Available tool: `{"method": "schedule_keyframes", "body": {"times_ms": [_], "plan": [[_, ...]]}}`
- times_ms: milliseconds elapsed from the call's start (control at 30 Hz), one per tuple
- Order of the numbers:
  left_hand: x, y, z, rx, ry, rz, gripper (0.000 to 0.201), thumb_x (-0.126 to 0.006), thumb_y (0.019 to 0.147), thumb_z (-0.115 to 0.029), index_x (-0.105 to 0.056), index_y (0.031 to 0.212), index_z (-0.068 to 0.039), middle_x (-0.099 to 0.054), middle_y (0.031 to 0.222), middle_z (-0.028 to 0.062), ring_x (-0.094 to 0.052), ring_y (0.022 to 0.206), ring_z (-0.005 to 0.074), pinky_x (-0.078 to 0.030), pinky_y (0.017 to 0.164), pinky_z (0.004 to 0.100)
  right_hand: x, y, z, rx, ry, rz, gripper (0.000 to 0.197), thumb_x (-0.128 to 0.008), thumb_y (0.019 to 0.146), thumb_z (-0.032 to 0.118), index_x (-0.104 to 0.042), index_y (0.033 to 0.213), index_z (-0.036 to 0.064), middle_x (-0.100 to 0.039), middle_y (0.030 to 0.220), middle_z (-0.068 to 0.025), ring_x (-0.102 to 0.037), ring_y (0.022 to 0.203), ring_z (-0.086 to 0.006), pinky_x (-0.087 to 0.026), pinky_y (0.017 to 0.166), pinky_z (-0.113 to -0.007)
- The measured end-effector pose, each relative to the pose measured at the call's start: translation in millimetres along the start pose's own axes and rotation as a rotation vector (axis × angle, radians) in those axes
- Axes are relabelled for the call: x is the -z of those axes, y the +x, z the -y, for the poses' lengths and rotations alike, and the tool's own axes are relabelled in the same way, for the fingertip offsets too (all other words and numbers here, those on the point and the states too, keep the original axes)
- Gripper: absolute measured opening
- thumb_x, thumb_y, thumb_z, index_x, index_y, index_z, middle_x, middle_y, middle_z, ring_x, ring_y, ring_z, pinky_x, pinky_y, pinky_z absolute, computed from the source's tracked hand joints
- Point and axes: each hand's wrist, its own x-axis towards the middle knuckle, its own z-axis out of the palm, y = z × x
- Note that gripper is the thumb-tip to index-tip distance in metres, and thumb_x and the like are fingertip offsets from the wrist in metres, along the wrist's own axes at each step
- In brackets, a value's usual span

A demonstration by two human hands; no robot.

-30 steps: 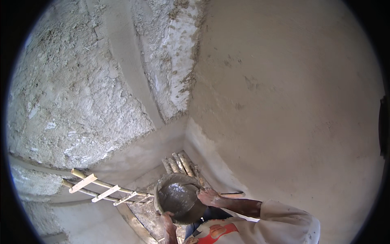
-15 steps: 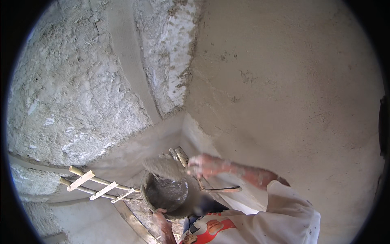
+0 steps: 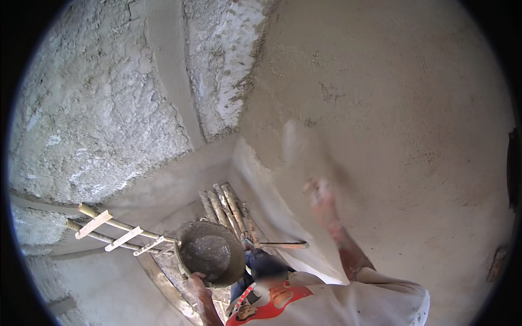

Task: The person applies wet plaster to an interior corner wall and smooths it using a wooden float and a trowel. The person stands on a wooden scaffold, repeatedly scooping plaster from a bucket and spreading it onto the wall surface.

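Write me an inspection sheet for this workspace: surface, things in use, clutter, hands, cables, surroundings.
Surface: brown plastered wall, mostly smooth, with scattered rough marks.
Things in use: bucket holding wet grey mix; pale tool near the right hand, too blurred to identify.
Clutter: thin dark-and-orange bar beside wooden poles.
Hands: left hand grips the bucket's rim; right hand is raised in front of the plastered wall, blurred, its grip unclear.
Cables: nothing seen.
Surroundings: rough grey wall with a smooth band; bamboo ladder left of the bucket.
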Motion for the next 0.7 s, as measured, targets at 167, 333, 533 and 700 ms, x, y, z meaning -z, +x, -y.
{"method": "schedule_keyframes", "body": {"times_ms": [167, 333, 533, 700], "plan": [[-26, -14, 2, -0.096, -0.067, 0.047, 0.042, -0.059, 0.056, 0.003, -0.061, 0.097, -0.005, -0.064, 0.088, 0.0061, -0.061, 0.077, 0.0237, -0.049, 0.069, 0.0349, -95, -79, -36, 0.187, -0.525, 0.603, 0.033, -0.057, 0.096, 0.02, -0.062, 0.122, 0.0009, -0.072, 0.115, -0.024, -0.072, 0.104, -0.0396, -0.057, 0.092, -0.052], [-19, 9, 34, -0.167, -0.113, 0.273, 0.03, -0.06, 0.065, 0.0, -0.061, 0.094, -0.006, -0.064, 0.079, 0.0055, -0.063, 0.077, 0.0208, -0.052, 0.072, 0.0354, -187, -108, -77, 0.349, -0.719, 0.889, 0.028, -0.058, 0.09, 0.015, -0.066, 0.112, -0.0006, -0.072, 0.109, -0.0283, -0.073, 0.1, -0.0424, -0.058, 0.089, -0.054], [-39, -45, -10, -0.028, -0.094, 0.283, 0.02, -0.06, 0.066, 0.001, -0.064, 0.085, -0.005, -0.065, 0.077, 0.0085, -0.065, 0.076, 0.0246, -0.055, 0.069, 0.0371, -169, -78, -64, 0.273, -0.519, 1.006, 0.03, -0.061, 0.093, 0.027, -0.068, 0.109, 0.0022, -0.074, 0.095, -0.0255, -0.073, 0.093, -0.0442, -0.057, 0.083, -0.055], [-3, 3, 30, 0.02, -0.267, 0.188, 0.048, -0.058, 0.054, 0.009, -0.06, 0.1, -0.004, -0.065, 0.087, 0.0079, -0.065, 0.077, 0.0262, -0.055, 0.067, 0.0395, -133, -36, 19, 0.402, -0.395, 1.049, 0.042, -0.062, 0.096, 0.039, -0.066, 0.114, 0.0019, -0.073, 0.097, -0.0246, -0.071, 0.095, -0.0456, -0.055, 0.089, -0.055]]}}
